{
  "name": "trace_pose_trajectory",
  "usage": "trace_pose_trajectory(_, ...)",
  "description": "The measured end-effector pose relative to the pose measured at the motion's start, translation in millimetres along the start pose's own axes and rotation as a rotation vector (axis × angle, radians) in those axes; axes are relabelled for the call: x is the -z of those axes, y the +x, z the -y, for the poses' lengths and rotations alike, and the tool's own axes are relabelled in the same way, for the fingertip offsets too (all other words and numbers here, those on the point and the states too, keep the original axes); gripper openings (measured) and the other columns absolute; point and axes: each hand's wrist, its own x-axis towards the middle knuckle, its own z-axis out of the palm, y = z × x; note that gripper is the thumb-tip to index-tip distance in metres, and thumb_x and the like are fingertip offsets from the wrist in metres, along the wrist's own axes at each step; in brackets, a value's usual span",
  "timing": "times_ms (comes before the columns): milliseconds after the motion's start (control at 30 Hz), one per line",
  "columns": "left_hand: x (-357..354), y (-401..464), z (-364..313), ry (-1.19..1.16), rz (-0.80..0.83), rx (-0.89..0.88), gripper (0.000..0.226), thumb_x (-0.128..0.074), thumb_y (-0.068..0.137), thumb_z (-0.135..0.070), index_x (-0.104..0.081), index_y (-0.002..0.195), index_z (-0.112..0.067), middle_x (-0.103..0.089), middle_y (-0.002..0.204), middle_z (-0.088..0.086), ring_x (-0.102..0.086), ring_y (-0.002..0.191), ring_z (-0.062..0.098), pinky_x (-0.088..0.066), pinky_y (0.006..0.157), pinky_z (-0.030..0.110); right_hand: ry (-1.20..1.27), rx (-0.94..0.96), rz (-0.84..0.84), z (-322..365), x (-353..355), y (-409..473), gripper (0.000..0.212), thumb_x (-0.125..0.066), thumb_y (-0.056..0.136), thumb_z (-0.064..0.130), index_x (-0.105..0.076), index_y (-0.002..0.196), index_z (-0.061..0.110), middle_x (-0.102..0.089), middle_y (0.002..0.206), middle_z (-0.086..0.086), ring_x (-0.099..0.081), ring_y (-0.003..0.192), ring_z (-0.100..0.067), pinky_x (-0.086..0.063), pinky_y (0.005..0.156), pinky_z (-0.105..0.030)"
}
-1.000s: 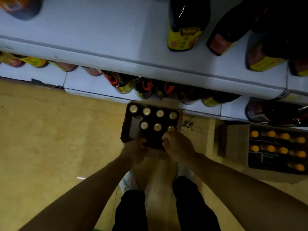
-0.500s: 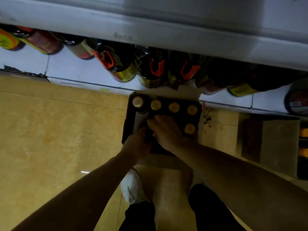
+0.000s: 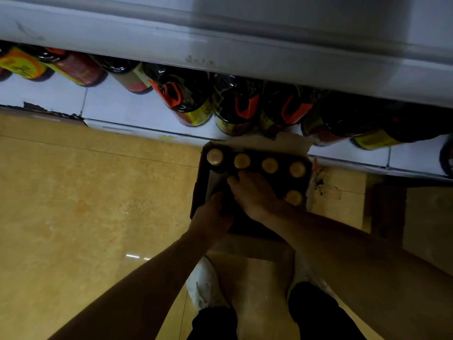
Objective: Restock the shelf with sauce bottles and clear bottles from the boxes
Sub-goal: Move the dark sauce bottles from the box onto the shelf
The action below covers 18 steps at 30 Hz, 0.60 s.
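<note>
An open cardboard box (image 3: 199,182) stands on the floor against the bottom shelf (image 3: 137,111). Several dark sauce bottles with gold caps (image 3: 269,165) stand inside it. My right hand (image 3: 255,192) reaches down into the box and covers the caps in its middle; what its fingers close on is hidden. My left hand (image 3: 212,217) rests at the box's near left corner, fingers curled over the edge. Large dark sauce bottles (image 3: 186,101) with orange handles and yellow labels stand in a row on the bottom shelf.
A grey upper shelf edge (image 3: 220,52) overhangs the row of bottles. Yellow tiled floor (image 3: 85,204) spreads to the left. A brown cardboard flap (image 3: 387,209) shows at the right. My white shoes (image 3: 203,285) stand just behind the box.
The view has dropped closer to the box and bottom shelf. My right hand moved from the box's near edge forward over the middle bottle caps. My left hand stays at the near left corner.
</note>
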Motion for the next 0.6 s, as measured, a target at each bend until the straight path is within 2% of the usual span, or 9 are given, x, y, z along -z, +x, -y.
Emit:
trace_pose_trajectory(200, 6.9, -5.4, -12.3, 0.026, -0.029, -0.024, 0.058, -0.057, 0.091, -0.011, -0.037, 0.144, -0.020, -0.060, 0.122, 0.008, -0.059, 0.106, 0.027, -0.052, 0.087, 0.040, 0.102, -0.002, -0.033, 4.4, 27.4, -16.7, 0.022, -0.052, 0.098, 0.024, -0.049, 0.118, 0.014, -0.050, 0.125, -0.014, -0.051, 0.113, -0.035, -0.041, 0.084, -0.043)
trace_pose_trajectory(333, 8.8, -9.3, -19.0, 0.012, -0.043, -0.049, 0.056, -0.057, 0.090, -0.011, -0.038, 0.142, -0.020, -0.062, 0.115, 0.009, -0.061, 0.098, 0.027, -0.054, 0.083, 0.044, 0.148, 0.044, -0.100, 9.1, 43.3, -30.6, 0.019, -0.053, 0.098, 0.023, -0.051, 0.114, 0.013, -0.055, 0.118, -0.012, -0.055, 0.104, -0.032, -0.039, 0.075, -0.038)
trace_pose_trajectory(433, 10.7, -12.1, -22.3, 0.011, -0.045, -0.071, 0.057, -0.058, 0.089, -0.011, -0.038, 0.142, -0.020, -0.064, 0.113, 0.009, -0.062, 0.095, 0.027, -0.054, 0.078, 0.040, 0.211, 0.064, -0.108, 11.7, 58.1, -42.7, 0.028, -0.054, 0.098, 0.024, -0.050, 0.122, 0.012, -0.054, 0.122, -0.012, -0.054, 0.107, -0.033, -0.046, 0.084, -0.045)
trace_pose_trajectory(500, 12.7, -16.0, -24.3, 0.008, -0.047, -0.089, 0.057, -0.059, 0.088, -0.012, -0.039, 0.140, -0.022, -0.064, 0.112, 0.008, -0.061, 0.091, 0.024, -0.051, 0.071, 0.033, 0.246, 0.080, -0.101, 14.3, 67.7, -52.4, 0.036, -0.057, 0.096, 0.024, -0.049, 0.129, 0.012, -0.053, 0.127, -0.012, -0.053, 0.112, -0.033, -0.046, 0.089, -0.048)
trace_pose_trajectory(567, 16.0, -20.6, -27.0, 0.002, -0.061, -0.107, 0.060, -0.063, 0.087, -0.014, -0.039, 0.141, -0.024, -0.065, 0.111, 0.007, -0.059, 0.086, 0.021, -0.046, 0.062, 0.026, 0.287, 0.096, -0.130, 17.4, 75.7, -60.9, 0.035, -0.060, 0.095, 0.024, -0.050, 0.126, 0.011, -0.053, 0.124, -0.011, -0.052, 0.111, -0.032, -0.045, 0.087, -0.045)
trace_pose_trajectory(600, 18.1, -23.2, -28.6, -0.005, -0.069, -0.118, 0.063, -0.065, 0.086, -0.014, -0.039, 0.142, -0.025, -0.064, 0.113, 0.007, -0.060, 0.087, 0.021, -0.045, 0.063, 0.026, 0.301, 0.100, -0.150, 18.9, 79.1, -64.9, 0.034, -0.062, 0.094, 0.024, -0.051, 0.123, 0.011, -0.054, 0.121, -0.011, -0.052, 0.109, -0.032, -0.044, 0.084, -0.043)
